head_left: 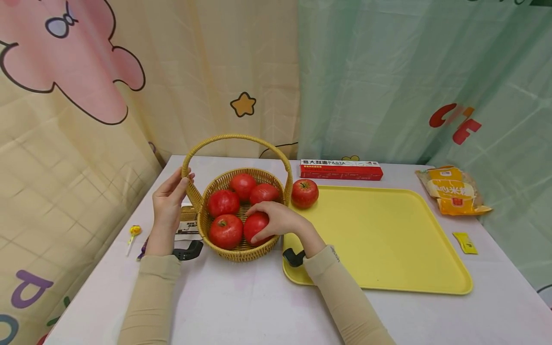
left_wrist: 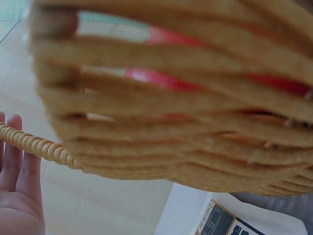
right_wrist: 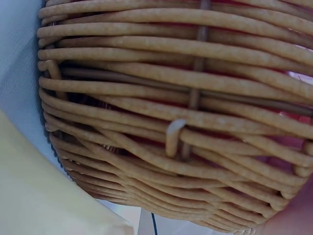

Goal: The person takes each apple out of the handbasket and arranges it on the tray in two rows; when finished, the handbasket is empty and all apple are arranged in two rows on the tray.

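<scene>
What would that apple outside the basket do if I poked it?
The apple would probably roll, since it looks round. Its smooth, shiny skin might feel slippery. The wicker basket close beside it could stop it if it rolled that way.

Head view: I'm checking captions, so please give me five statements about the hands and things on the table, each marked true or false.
1. The left hand is at the handle of the basket. True.
2. The right hand lies flat on the tray. False: it grips a red fruit in the basket.
3. The pasta box is behind the tray. True.
4. The lollipop lies right of the tray. False: it lies left of the basket.
5. One apple is outside the basket, by the tray's far left corner. True.
</scene>
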`<state>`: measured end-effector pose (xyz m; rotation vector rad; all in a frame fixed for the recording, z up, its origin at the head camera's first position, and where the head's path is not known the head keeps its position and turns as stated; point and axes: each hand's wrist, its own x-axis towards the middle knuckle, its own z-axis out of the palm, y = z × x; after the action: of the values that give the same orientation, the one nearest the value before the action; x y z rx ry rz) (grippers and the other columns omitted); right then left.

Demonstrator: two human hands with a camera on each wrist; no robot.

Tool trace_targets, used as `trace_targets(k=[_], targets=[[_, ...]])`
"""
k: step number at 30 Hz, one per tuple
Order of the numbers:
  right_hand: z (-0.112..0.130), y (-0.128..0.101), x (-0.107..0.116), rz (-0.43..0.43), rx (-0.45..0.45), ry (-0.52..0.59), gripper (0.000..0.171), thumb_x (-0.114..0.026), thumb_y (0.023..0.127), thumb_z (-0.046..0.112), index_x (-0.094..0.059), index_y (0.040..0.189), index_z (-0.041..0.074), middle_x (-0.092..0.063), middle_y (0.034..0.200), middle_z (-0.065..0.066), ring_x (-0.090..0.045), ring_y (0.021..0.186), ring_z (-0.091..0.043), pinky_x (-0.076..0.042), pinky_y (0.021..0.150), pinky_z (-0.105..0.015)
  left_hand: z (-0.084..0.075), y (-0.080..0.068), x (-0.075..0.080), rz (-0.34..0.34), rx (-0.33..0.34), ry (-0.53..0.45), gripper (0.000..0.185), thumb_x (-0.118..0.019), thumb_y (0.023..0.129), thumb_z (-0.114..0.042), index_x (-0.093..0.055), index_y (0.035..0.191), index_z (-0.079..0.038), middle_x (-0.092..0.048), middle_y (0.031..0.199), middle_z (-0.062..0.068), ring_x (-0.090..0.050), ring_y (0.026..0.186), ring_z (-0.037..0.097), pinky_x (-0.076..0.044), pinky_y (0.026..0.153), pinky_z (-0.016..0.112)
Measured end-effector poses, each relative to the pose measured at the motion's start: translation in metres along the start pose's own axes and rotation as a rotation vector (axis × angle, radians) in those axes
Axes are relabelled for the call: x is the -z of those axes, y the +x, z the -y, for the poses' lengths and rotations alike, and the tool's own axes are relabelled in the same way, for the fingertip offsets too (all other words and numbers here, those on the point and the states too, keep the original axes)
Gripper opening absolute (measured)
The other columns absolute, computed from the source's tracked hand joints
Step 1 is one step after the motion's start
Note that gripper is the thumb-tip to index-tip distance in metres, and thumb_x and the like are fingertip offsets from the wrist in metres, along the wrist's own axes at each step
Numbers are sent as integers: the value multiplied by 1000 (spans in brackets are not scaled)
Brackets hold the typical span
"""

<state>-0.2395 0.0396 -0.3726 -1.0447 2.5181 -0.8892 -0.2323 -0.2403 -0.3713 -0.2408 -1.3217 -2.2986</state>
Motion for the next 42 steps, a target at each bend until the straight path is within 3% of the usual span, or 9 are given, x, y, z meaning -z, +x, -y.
trace_targets(k=[9,22,30,42], targets=[[1,-1,1,7,-9,-16,56,-81,72,39,-58,121,22,-55,121,6,-47,114,-14,-46,94,-35,0,0,0,6,-7,1,32,-65,85,0,-65,117,-3,-70,104,6,-67,93,18,-50,88,27],[-1,-1,1,-1,46,22,61,-81,72,37,-58,124,17,-54,122,6,-46,115,-13,-45,94,-34,-1,0,0,11,-6,-11,32,-65,85,0,-65,117,-3,-70,104,7,-67,94,19,-50,88,28],[-4,-2,2,-20,79,44,56,-81,71,39,-58,120,23,-53,121,8,-47,113,-11,-45,94,-32,0,0,0,17,-12,-31,30,-62,86,4,-66,115,-1,-70,104,8,-68,93,19,-50,87,28],[-7,-2,6,-11,55,130,57,-80,70,41,-57,120,28,-53,119,8,-50,108,-12,-48,86,-31,1,0,0,27,-31,-38,30,-62,86,6,-66,115,-1,-70,104,9,-68,92,20,-51,87,29]])
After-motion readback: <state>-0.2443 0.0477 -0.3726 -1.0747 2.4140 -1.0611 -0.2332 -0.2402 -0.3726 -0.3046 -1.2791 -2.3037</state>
